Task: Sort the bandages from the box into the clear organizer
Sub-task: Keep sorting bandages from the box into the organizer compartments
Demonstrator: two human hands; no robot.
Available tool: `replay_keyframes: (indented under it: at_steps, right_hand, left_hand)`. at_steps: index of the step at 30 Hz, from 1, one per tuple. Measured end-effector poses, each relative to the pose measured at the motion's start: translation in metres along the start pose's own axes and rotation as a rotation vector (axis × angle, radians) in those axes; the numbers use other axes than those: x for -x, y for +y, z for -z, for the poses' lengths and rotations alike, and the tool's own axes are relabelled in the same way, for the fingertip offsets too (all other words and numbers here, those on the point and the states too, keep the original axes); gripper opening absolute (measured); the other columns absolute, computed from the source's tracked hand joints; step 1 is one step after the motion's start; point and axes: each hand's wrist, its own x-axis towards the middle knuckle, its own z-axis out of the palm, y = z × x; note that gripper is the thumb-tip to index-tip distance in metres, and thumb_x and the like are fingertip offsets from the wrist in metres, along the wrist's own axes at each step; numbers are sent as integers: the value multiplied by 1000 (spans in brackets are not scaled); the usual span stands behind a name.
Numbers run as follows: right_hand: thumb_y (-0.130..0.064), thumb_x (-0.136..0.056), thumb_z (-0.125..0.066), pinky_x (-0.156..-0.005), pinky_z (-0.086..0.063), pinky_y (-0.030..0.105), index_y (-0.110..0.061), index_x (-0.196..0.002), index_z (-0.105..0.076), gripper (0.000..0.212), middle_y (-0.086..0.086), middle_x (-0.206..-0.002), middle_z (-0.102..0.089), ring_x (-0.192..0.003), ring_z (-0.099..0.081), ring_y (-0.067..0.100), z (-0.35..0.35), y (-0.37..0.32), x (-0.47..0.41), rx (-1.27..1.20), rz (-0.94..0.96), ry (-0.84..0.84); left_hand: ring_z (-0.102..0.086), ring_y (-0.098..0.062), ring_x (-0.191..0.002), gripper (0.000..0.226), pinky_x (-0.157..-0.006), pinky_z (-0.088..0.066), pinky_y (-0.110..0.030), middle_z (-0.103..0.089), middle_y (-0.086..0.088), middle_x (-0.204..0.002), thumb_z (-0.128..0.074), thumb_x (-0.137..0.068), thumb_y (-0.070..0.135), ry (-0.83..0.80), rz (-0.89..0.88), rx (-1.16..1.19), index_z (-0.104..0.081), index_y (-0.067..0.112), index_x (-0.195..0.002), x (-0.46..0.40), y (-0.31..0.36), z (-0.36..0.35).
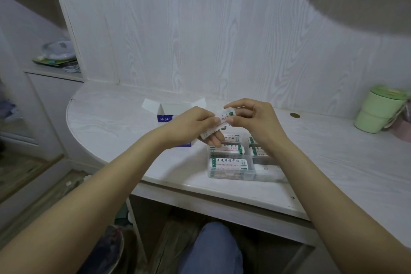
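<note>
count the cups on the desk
1: a green cup stands at the far right of the desk, by the wall. Something pink sits just behind it at the frame edge; I cannot tell what it is.

Two hands, the left hand (191,123) and the right hand (251,118), share one small stack of bandages (219,121); how many strips it contains cannot be told. One open blue-and-white box (165,115) stands on the white surface (333,162). One clear organizer (231,173) shows at least five printed bandage packs (225,162) across its compartments, some partly hidden by the arms. One green cup (375,109) stands at far right, and one round brass-coloured disc (295,115) lies nearby.
</note>
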Motion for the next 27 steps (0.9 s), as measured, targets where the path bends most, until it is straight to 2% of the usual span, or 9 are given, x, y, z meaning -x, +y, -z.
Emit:
replay_keyframes:
  at_steps: [2, 4, 7, 11, 14, 16, 18, 22, 27]
  right_hand:
    - [6, -78, -71, -67, -53, 16, -4, -101, -67, 26, 11, -77, -70, -67, -66, 9, 1, 3, 1, -54, -36, 41]
    - [0, -78, -73, -66, -54, 18, -4, -100, -67, 23, 11, -77, -70, -67, -67, 10, 4, 7, 1, -88, -83, 73]
    - [-2, -78, -74, -65, -55, 19, -2, -94, -68, 17, 13, -80, -70, -65, -66, 10, 6, 9, 1, -90, -101, 82]
    - [2, -76, -74, -65, -54, 18, -9, -85, -70, 15, 3, -70, -70, -63, -66, 8, 7, 11, 2, -59, -86, 103]
    - [4, -76, -73, -60, -52, 15, -11, -85, -69, 17, -5, -63, -70, -61, -68, 7, 6, 13, 2, -60, -98, 114]
    - [3, -76, -73, -61, -53, 16, -7, -92, -70, 18, 1, -68, -71, -63, -69, 10, 6, 15, 1, -66, -104, 119]
    - [1, -76, -74, -64, -56, 19, -3, -95, -70, 20, 10, -74, -71, -66, -69, 14, 6, 17, 0, -51, -110, 136]
    - [-1, -79, -72, -67, -56, 19, -5, -89, -70, 11, 13, -75, -69, -67, -66, 15, 8, 24, -7, 2, -124, 183]
    - [-5, -82, -70, -66, -55, 20, -9, -84, -71, 5, 10, -75, -67, -64, -63, 13, 12, 39, -24, 120, -195, 274]
  left_hand:
    - [-70, -15, -74, 25, -68, -57, -22, -70, -19, -95, -42, -101, 13, 42, -13, 113, -60, -2, -109, 0, 0, -6]
    - [-71, -18, -77, 21, -75, -58, -26, -71, -17, -92, -46, -98, 9, 72, -22, 235, -62, -2, -107, -2, -2, -11]
    - [-72, -23, -79, 17, -75, -59, -29, -73, -15, -86, -54, -94, 5, 136, -12, 351, -64, -2, -105, -3, -2, -16]
    - [-71, -30, -89, 21, -80, -58, -34, -71, -20, -97, -55, -93, 8, 167, 32, 420, -63, -4, -109, -4, -3, -20]
    - [-72, -21, -81, 17, -71, -59, -28, -73, -12, -90, -54, -94, 8, 203, 59, 374, -65, 0, -105, -5, -4, -19]
    - [-71, -15, -75, 11, -66, -58, -25, -73, -6, -85, -60, -91, 8, 268, 64, 291, -67, 5, -99, -7, -5, -17]
    - [-71, -16, -75, 10, -66, -59, -27, -73, -7, -86, -64, -88, 9, 334, 77, 269, -68, 5, -96, -10, -8, -16]
    - [-69, -7, -64, 3, -58, -56, -20, -70, -2, -83, -65, -88, 7, 464, 68, 301, -65, 9, -86, -13, -12, -14]
    - [-71, -12, -67, 9, -64, -59, -23, -67, -4, -88, -59, -91, 3, 545, 17, 319, -61, 11, -91, -18, -16, -6]
